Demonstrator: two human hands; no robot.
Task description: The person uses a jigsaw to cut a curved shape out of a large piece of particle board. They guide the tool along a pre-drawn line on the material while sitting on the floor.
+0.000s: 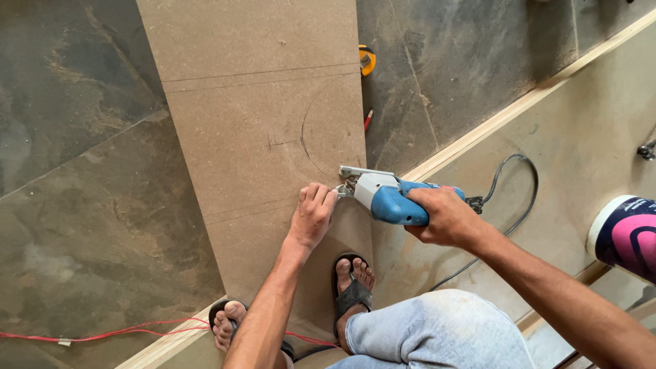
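Head view shows the left hand [313, 217] pressing flat with open fingers on the brown board [260, 137] to steady it, while the right hand [443, 217] grips closed around the blue saw [389, 197], whose blade sits just beside the left fingertips.

The jigsaw [393, 198] blade is hidden behind its shoe. The round container [625, 236] is cut off at the right edge, and the red wire [102, 335] leaves the frame at left.

White cylindrical container [625, 236] with pink-and-navy label, far right
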